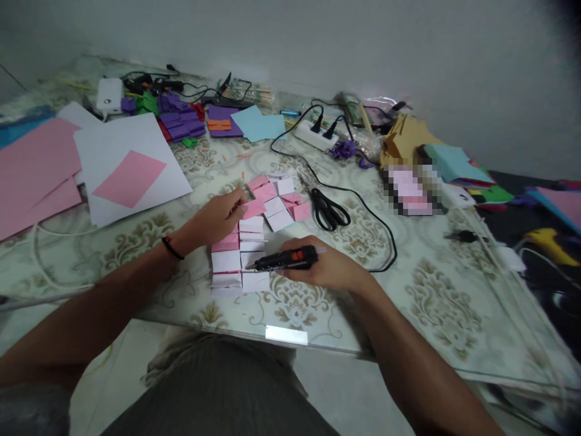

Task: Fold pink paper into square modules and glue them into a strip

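Your right hand (329,269) held a glue gun (285,258) on the near side of the black scissors (327,211).
Its fingers were wrapped around the gun, whose nozzle pointed left over a 2-column strip of folded paper (226,261), left of the scissors and nearer you; whether the tip touched it, I could not tell. Your left hand (226,213), left of the scissors, had thumb and fingers pinching a pink piece (254,209) between that strip and a pink-and-white cluster (278,213) just beside the scissors. Beyond the scissors lay a white power strip (313,137) with 2 black plugs (330,128). A black cable (387,234) curved around the scissors' right side. Well to their left, a pink diamond (131,178) lay on a white sheet (158,197).
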The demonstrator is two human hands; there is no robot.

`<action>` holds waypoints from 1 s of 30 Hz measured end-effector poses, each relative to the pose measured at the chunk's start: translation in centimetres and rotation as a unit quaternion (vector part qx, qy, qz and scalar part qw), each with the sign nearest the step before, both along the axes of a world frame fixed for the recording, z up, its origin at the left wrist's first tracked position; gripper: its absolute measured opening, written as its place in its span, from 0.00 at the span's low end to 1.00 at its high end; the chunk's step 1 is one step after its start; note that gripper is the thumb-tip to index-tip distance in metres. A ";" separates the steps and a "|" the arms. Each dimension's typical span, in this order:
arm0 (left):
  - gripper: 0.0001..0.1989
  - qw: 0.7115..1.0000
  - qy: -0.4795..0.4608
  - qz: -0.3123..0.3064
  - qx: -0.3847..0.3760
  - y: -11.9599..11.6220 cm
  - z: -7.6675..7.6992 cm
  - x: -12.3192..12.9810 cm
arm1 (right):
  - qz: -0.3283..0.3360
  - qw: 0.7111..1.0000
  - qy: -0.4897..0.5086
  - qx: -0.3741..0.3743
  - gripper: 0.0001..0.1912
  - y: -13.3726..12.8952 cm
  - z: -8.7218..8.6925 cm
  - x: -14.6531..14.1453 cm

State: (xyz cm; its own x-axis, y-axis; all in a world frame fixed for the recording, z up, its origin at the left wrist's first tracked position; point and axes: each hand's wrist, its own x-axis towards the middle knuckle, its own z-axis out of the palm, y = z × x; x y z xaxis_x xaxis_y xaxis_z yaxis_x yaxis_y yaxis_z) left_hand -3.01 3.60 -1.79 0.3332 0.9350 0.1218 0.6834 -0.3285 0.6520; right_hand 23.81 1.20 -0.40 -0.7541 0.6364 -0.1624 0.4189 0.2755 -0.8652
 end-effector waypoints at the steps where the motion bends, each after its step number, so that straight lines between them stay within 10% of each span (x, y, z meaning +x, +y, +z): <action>1: 0.08 1.000 0.001 -0.001 -0.001 0.0 0.0 0.0 | -0.001 1.000 0.003 -0.003 0.13 0.0 0.0 0.1; 30: 0.07 1.000 0.007 -0.002 0.011 0.1 0.1 0.0 | -0.002 0.997 -0.074 -0.021 0.12 1.2 0.6 2.3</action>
